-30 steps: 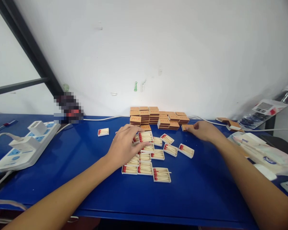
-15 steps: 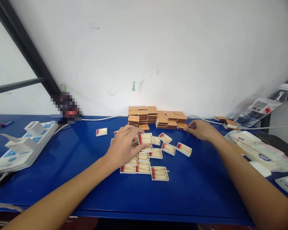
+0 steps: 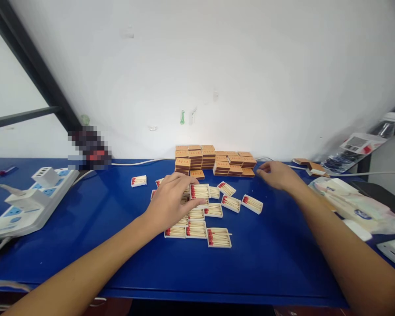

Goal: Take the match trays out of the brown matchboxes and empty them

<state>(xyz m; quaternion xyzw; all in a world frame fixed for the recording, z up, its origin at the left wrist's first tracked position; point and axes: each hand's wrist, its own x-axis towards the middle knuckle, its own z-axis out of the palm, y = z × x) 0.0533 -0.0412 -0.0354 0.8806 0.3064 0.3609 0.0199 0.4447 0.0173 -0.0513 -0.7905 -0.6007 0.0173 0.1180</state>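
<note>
My left hand (image 3: 173, 197) grips a white matchbox tray (image 3: 200, 191) of red-tipped matches between thumb and fingers, above other trays. Several more match-filled trays lie under and around it, among them one at the front (image 3: 219, 237) and one farther right (image 3: 252, 204). The hand hides part of this group. My right hand (image 3: 276, 174) holds nothing, its thumb and fingers slightly apart. Its fingertips are just right of an orange matchbox (image 3: 248, 173) at the end of the low stack. Taller stacked orange matchboxes (image 3: 195, 154) stand to the left, against the wall.
A white power strip (image 3: 49, 210) with plugs sits at the left. On the right are a tissue pack (image 3: 355, 210), loose matchboxes (image 3: 316, 169) and a clear plastic bag (image 3: 342, 162). One tray (image 3: 138, 181) lies apart on the blue table (image 3: 266, 263).
My right hand has let go of the orange matchbox at the stack's right end and drawn slightly away to the right. My left hand stays in place with its tray.
</note>
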